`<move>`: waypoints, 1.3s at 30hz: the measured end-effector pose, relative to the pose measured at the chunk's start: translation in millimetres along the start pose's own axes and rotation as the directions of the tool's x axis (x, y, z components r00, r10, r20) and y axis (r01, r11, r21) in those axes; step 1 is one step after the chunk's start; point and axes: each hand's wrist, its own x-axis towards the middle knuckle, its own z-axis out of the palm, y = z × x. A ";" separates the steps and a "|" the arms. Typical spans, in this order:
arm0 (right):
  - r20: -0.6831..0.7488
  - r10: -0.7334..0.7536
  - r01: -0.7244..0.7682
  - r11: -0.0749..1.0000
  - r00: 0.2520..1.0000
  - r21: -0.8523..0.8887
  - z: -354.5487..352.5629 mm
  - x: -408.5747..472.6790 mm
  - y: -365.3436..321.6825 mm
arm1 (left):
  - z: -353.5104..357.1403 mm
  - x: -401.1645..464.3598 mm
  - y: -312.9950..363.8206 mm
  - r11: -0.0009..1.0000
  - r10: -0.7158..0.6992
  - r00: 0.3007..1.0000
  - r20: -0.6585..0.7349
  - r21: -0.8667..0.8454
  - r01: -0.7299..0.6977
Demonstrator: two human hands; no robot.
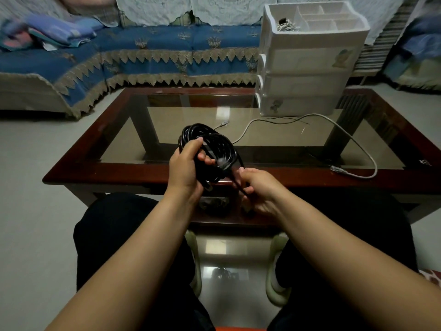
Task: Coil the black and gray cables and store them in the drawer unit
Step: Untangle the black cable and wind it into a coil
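Observation:
A black cable (216,142), wound into a coil of several loops, is held over the near edge of the table. My left hand (185,167) grips the coil from the left side. My right hand (259,191) pinches the cable's loose end just below the coil. A gray cable (343,131) lies uncoiled on the glass, snaking from the middle to the right front edge. The white drawer unit (307,63) stands at the table's far right, its drawers shut and its top tray open.
The table (124,170) has a glass top in a dark red wooden frame. A blue-covered sofa (152,51) runs behind it. A small bundle of wire (286,25) sits in the unit's top tray. My knees are under the near edge.

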 end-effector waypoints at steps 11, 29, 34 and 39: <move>-0.031 -0.184 0.172 0.957 0.982 -0.233 30.3 -19.0 21.2 | 7.9 3.3 -16.1 0.997 0.081 0.912 -0.403 0.041 -0.071; 0.260 -0.444 0.423 0.323 0.858 -0.847 12.7 -20.9 -27.5 | 6.2 6.7 -1.0 0.951 -0.295 0.951 -0.093 -0.119 0.284; 0.287 -0.395 0.430 0.345 0.873 -0.834 10.4 -17.0 -29.7 | 5.3 9.0 -0.5 0.959 -0.284 0.959 0.005 -0.001 0.284; 0.348 -0.309 0.427 0.243 0.885 -0.871 11.8 -19.8 -39.5 | 8.7 14.0 -0.4 0.927 -0.330 0.944 -0.007 0.185 0.325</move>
